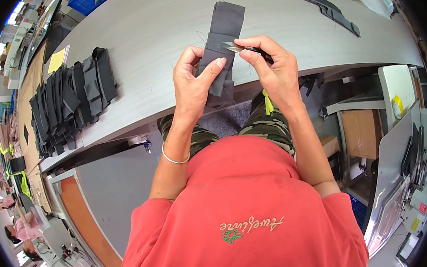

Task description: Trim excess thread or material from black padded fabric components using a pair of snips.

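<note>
1. Far to the left of the left hand, well apart: stack of black fabric pieces (70, 102), matte, folded, overlapping like shingles on the grey table (146, 33); yellow note (56, 60) just beyond.
2. Left hand (193, 84): closed in a pinch on the dark grey fabric strip (220, 43), thumb on top, fingers underneath. Thin silver bracelet (174, 158) at the wrist.
3. Between both hands: strip long and narrow, woven, soft, folded in layers, far end lying on the table, near end hanging past the table edge.
4. Right hand (274, 68): curled tight around small thread snips (242, 48), black handle, bright metal blades, tips touching the strip just above the left thumb.
5. Risk, as a judgement: blades so near the thumb could nick skin if the cloth slips; too deep a bite could cut the weave rather than a loose thread; a loose pinch could let the limp strip slide off the edge.
6. Beyond the right hand, well apart: another black fabric piece (331, 11), flat, angular.
</note>
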Available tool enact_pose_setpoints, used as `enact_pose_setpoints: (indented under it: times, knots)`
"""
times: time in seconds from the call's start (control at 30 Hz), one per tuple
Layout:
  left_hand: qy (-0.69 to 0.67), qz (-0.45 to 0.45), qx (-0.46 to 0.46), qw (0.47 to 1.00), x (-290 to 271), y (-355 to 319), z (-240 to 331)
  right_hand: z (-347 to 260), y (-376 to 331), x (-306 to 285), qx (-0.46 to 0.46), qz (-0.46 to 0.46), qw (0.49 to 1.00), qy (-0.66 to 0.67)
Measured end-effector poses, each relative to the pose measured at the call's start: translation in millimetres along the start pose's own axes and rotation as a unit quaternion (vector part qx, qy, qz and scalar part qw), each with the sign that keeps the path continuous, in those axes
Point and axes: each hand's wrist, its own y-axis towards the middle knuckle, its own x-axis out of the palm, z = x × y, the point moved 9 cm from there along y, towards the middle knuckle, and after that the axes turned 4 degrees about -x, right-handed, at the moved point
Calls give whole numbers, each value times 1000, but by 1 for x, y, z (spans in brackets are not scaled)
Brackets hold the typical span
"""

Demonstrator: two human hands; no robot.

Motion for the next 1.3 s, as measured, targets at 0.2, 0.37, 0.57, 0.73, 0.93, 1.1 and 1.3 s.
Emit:
enact_pose_setpoints:
  times: [0.2,0.37,0.57,0.73,0.93,1.1,1.3]
  knots:
    - [84,0,47,995,0,-1,2,-10,1,8,-58,-13,996,-69]
    - [96,-5,40,995,2,-2,1,-18,1,8,-91,1,990,-111]
    - [116,-12,42,992,5,-3,3,-25,1,4,-121,7,981,-154]
    - [148,-3,54,987,4,-1,5,-10,3,-3,-37,23,999,-24]
    - [217,-3,113,970,9,-3,11,-17,9,12,-37,-74,996,-29]
    - [270,-9,143,952,15,-6,19,-7,13,13,-2,-57,998,-5]
    - [257,18,134,957,5,-4,29,-26,16,-43,-24,94,989,112]
